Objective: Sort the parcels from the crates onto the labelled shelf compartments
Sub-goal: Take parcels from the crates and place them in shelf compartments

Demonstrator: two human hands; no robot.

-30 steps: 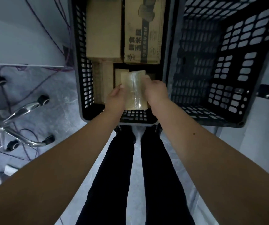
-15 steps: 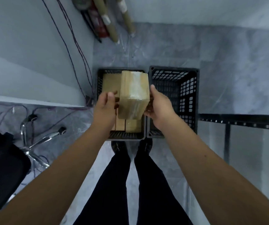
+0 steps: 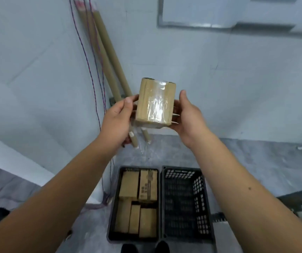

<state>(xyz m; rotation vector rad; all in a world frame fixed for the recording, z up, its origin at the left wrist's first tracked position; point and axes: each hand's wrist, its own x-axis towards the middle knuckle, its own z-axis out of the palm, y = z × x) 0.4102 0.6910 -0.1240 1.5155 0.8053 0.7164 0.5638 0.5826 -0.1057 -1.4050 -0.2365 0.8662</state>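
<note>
A small brown cardboard parcel (image 3: 155, 104) with shiny clear tape across its face is held up at chest height in front of the white wall. My left hand (image 3: 118, 118) grips its left side and my right hand (image 3: 189, 116) grips its right side. Far below on the floor stand two black plastic crates side by side. The left crate (image 3: 114, 212) holds several brown cardboard parcels (image 3: 139, 203) packed tightly. The right crate (image 3: 204, 203) shows only its slotted walls and floor. No shelf compartment labels are visible.
Long cardboard tubes (image 3: 108, 57) lean against the white wall behind the parcel, beside hanging red-blue cables (image 3: 90, 70). A grey floor runs under the crates. A dark shelf frame edge (image 3: 299, 199) shows at the right. My shoe tips (image 3: 144, 248) stand just before the crates.
Both hands lifted the taped parcel out of the left crate and raised it high. My view rose from looking into the crates to facing the wall.
</note>
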